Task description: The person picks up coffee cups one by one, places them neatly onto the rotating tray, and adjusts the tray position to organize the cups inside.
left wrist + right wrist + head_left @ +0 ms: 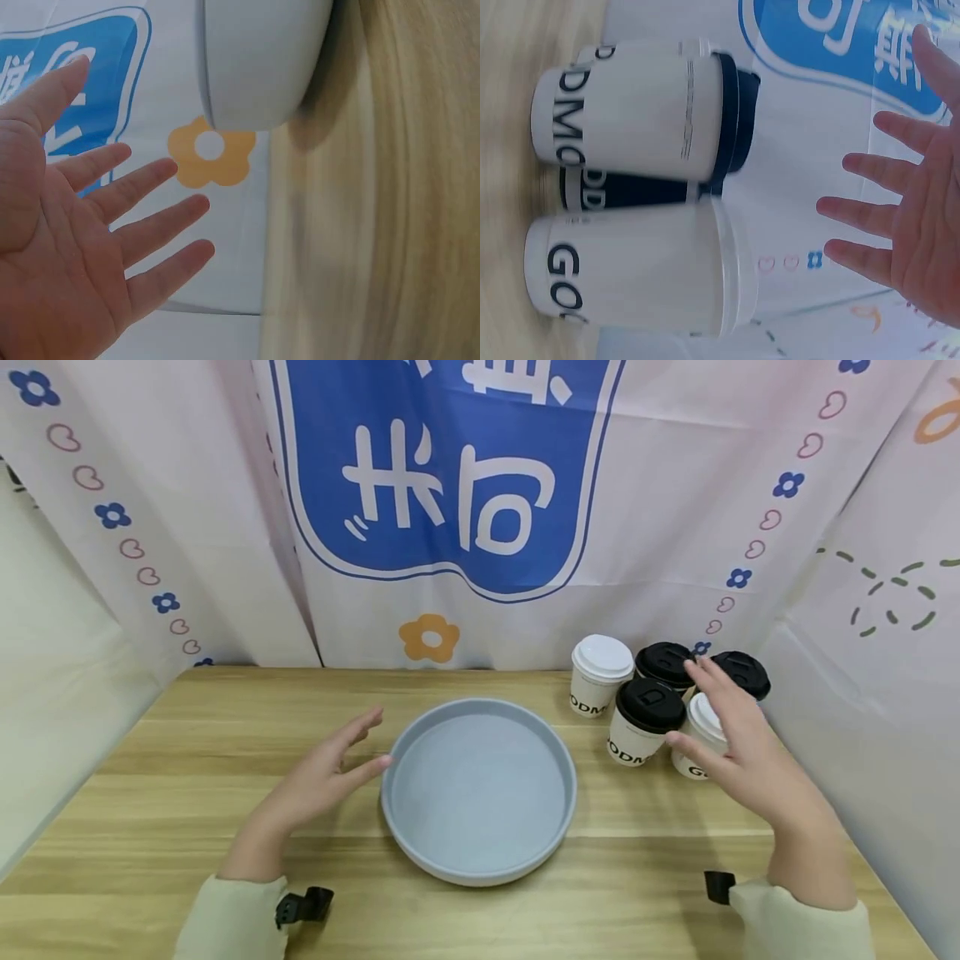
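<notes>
A round grey tray (480, 785) with a low rim lies on the wooden table. My left hand (326, 777) hovers at its left side, fingers spread and holding nothing; in the left wrist view the palm of that left hand (82, 232) faces the camera. Over at the right, my right hand (738, 752) is held above several lidded paper cups, its fingers apart and nothing in them. A black-lidded cup (647, 722) and a white-lidded cup (701, 735) are nearest to it. The right wrist view shows the right hand (907, 202) apart from the cups.
Behind them stand another white-lidded cup (600, 675) and a black-lidded cup (663, 662), with one more black-lidded cup (742, 675) at the right. A printed white curtain (360, 618) hangs along the table's back edge. Wooden tabletop (187, 760) extends left of the tray.
</notes>
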Tool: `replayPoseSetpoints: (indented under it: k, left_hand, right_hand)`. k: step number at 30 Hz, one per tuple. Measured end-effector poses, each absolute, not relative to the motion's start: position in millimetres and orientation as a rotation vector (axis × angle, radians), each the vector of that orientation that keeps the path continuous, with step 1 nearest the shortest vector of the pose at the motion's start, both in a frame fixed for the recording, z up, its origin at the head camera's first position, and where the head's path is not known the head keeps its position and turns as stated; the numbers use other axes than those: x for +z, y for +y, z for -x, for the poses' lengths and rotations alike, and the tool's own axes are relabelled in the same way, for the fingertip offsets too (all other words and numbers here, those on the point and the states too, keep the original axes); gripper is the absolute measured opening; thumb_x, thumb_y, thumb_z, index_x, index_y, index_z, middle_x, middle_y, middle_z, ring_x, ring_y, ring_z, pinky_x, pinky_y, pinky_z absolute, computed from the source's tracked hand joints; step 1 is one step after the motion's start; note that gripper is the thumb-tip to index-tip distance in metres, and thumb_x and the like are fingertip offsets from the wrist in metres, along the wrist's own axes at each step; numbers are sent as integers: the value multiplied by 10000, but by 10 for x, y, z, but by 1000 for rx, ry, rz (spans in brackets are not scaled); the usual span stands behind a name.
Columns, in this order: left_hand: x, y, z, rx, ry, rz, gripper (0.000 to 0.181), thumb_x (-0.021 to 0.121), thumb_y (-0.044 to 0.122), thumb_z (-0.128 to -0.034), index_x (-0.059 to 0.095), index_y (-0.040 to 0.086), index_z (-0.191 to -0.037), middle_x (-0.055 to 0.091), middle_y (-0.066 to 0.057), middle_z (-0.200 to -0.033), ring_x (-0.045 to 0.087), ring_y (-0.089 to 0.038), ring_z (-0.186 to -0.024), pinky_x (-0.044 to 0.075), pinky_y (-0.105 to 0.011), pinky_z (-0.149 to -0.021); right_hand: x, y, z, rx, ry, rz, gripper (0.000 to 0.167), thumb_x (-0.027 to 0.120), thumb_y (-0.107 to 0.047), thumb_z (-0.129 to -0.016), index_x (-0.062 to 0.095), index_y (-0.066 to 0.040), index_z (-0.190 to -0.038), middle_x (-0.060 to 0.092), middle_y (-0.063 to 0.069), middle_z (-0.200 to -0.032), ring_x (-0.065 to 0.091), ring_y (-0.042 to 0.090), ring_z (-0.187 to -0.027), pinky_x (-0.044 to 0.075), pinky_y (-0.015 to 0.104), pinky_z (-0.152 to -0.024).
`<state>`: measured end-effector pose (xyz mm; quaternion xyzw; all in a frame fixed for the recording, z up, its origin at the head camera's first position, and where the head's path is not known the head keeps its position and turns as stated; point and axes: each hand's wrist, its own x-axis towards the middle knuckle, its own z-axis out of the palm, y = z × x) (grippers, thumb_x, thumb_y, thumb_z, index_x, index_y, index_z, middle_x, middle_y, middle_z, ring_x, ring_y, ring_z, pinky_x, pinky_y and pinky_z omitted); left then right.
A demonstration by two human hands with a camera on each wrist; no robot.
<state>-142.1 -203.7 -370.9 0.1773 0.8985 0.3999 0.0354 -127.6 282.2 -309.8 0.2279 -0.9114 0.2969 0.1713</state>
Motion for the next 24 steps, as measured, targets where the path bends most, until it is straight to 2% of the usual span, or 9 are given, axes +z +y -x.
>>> replayPoseSetpoints:
  k: [5, 11, 14, 17, 21, 24]
  left_hand:
    - [-3754, -2048, 1472, 1261, 2710, -543, 703, 557, 395, -1014, 223, 181, -1593, 304, -163, -1617, 302, -488, -1447, 374, -720, -1076]
    - [-3817, -2041, 1552, 1263, 2676, -507, 740, 614, 429, -975, 280, 142, -1570, 300, -159, -1619, 279, -488, -1457, 408, -688, -1072]
    - [-3834, -2037, 1562, 1253, 2666, -494, 779, 651, 439, -948, 294, 114, -1559, 302, -165, -1616, 275, -486, -1459, 419, -687, -1063]
    - [-3845, -2032, 1564, 1270, 2643, -495, 797, 675, 429, -933, 302, 94, -1552, 307, -170, -1612, 275, -479, -1462, 410, -689, -1071]
    - [-3867, -2036, 1572, 1315, 2601, -523, 785, 683, 387, -936, 303, 71, -1546, 318, -189, -1602, 279, -482, -1461, 383, -696, -1089]
    - [-3900, -2043, 1583, 1339, 2573, -559, 772, 684, 347, -942, 301, 44, -1540, 327, -213, -1590, 291, -495, -1452, 384, -688, -1093]
  right_hand:
    - [-3134, 3066, 1298, 961, -2563, -530, 796, 690, -112, -911, 259, -122, -1580, 183, 255, -1632, 109, 504, -1501, 44, 762, -1169]
    - [-3232, 3329, 1307, 1025, -2588, -370, 849, 677, -120, -927, 167, -157, -1604, 128, 230, -1650, 61, 462, -1517, 27, 730, -1192]
    - [-3291, 3444, 1312, 1048, -2621, -264, 889, 675, -165, -936, 99, -178, -1613, 91, 250, -1649, 93, 537, -1481, 59, 782, -1145]
    - [-3354, 3543, 1331, 1075, -2659, -164, 932, 673, -211, -943, 29, -220, -1616, 67, 271, -1643, 159, 610, -1420, 148, 839, -1058]
    - [-3436, 3635, 1374, 1123, -2700, -84, 975, 671, -247, -950, -48, -250, -1608, 108, 317, -1610, 245, 634, -1355, 242, 842, -995]
    - [-3492, 3683, 1416, 1169, -2716, -62, 989, 667, -254, -955, -79, -225, -1605, 144, 349, -1574, 274, 627, -1332, 246, 829, -1013]
